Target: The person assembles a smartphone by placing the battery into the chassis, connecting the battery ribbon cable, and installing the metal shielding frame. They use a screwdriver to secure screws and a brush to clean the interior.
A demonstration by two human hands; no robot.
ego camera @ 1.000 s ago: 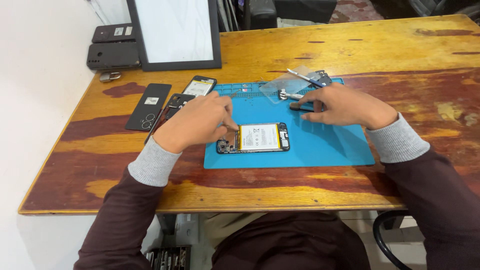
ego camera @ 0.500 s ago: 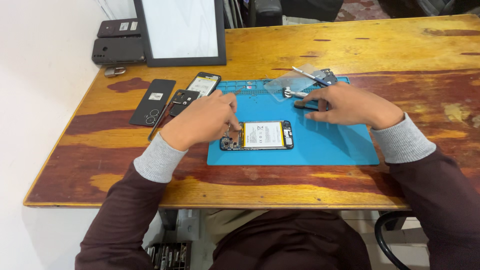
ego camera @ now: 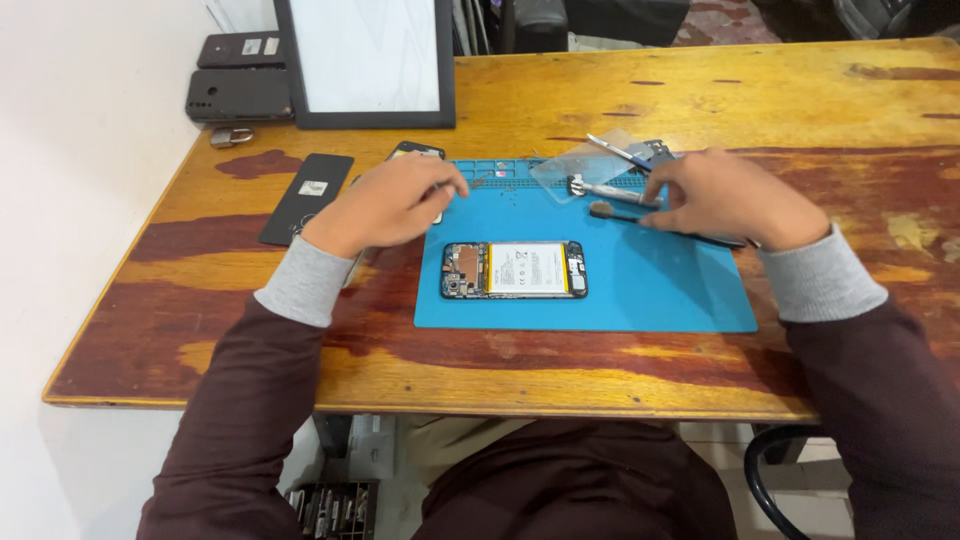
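One opened phone (ego camera: 514,270) lies face down in the middle of a single blue mat (ego camera: 650,290), with two black back covers (ego camera: 307,197) off to its left and one framed white panel (ego camera: 365,60) at the rear. The worktop (ego camera: 780,100) is worn, stained wood, set against a white wall. The left hand (ego camera: 385,203) hovers with its fingers curled loosely together over a phone part beside the mat – whether it grips anything I cannot tell – while the right hand (ego camera: 725,197) has its fingers pinched on a dark brush (ego camera: 640,218) lying on the mat's far edge.

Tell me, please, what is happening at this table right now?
A person is working on an opened phone that lies on a blue mat. The left hand hovers over the mat's left edge, near another phone's parts. The right hand rests on a dark brush beside a screwdriver.
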